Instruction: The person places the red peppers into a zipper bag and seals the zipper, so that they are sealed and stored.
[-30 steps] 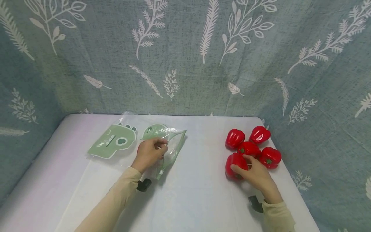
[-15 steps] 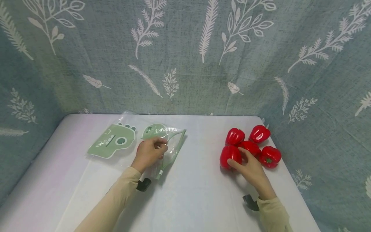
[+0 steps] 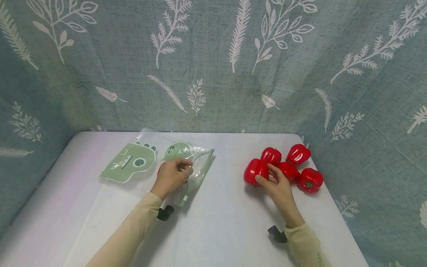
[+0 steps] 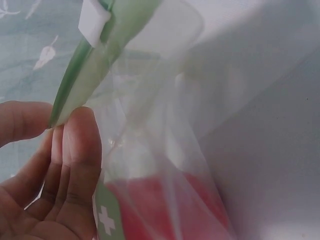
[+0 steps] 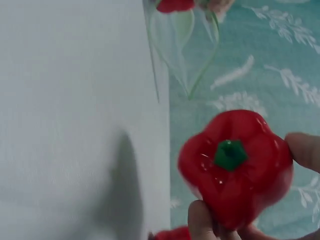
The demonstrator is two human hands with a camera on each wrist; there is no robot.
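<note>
My right hand (image 3: 278, 187) is closed around a red pepper (image 3: 254, 171) with a green stem (image 5: 230, 155), and it holds this well to the right of the clear bag (image 3: 202, 168), whose green edge (image 4: 69, 84) my left hand (image 3: 171, 175) pinches. Something red (image 4: 150, 207) shows through the bag's plastic. Farther to the right of the bag than the pepper I hold, four more red peppers (image 3: 298, 154) sit clustered on the white table (image 3: 227, 222), and behind the bag hangs a grey-green leaf-patterned cloth (image 3: 213, 48).
</note>
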